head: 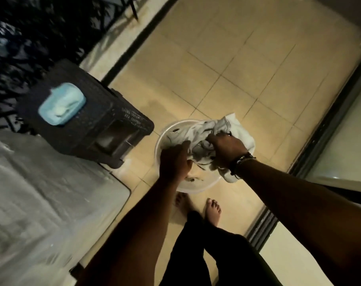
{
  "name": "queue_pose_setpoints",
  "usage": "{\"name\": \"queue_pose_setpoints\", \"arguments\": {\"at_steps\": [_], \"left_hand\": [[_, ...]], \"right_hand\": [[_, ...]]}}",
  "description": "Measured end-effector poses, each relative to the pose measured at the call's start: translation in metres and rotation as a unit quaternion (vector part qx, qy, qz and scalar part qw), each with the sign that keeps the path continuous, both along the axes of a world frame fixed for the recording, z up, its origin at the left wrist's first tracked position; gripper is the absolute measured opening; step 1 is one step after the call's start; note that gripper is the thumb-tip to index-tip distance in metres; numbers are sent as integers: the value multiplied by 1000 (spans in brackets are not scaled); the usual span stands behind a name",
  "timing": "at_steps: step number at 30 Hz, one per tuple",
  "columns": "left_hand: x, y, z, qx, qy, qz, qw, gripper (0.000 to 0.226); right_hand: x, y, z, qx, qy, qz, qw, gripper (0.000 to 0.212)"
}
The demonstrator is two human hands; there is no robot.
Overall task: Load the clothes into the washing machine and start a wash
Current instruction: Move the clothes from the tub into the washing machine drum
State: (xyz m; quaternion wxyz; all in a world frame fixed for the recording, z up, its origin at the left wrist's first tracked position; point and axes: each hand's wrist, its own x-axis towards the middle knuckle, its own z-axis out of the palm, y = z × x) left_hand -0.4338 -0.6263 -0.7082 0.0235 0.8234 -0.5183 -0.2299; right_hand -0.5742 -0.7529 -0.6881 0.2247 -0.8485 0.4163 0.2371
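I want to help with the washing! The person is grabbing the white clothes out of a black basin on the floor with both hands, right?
Almost. The basin is white, not black; the head view shows it. The black thing is the woven basket beside it. Both hands, left hand and right hand, are at the white clothes.

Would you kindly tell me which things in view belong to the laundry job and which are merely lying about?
Part of the job:
pale clothes
white basin holding them
right hand gripping the clothes
left hand at the basin

Lying about:
dark woven basket
blue container on top of it
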Motion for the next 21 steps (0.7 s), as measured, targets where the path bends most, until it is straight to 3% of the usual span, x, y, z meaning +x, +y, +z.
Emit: {"name": "queue_pose_setpoints", "arguments": {"at_steps": [3,9,14,21], "left_hand": [[-1,4,74,-13,27,5,1000,71],[0,11,208,-73,27,64,995,62],[-5,40,296,-134,50,152,978,61],[1,108,401,-265,73,263,925,53]], "right_hand": [[-2,3,80,-25,-24,7,999,79],[-2,1,215,-75,-97,28,992,85],[-3,22,309,-131,-189,14,973,69],[21,78,426,-159,-291,43,942,55]]}}
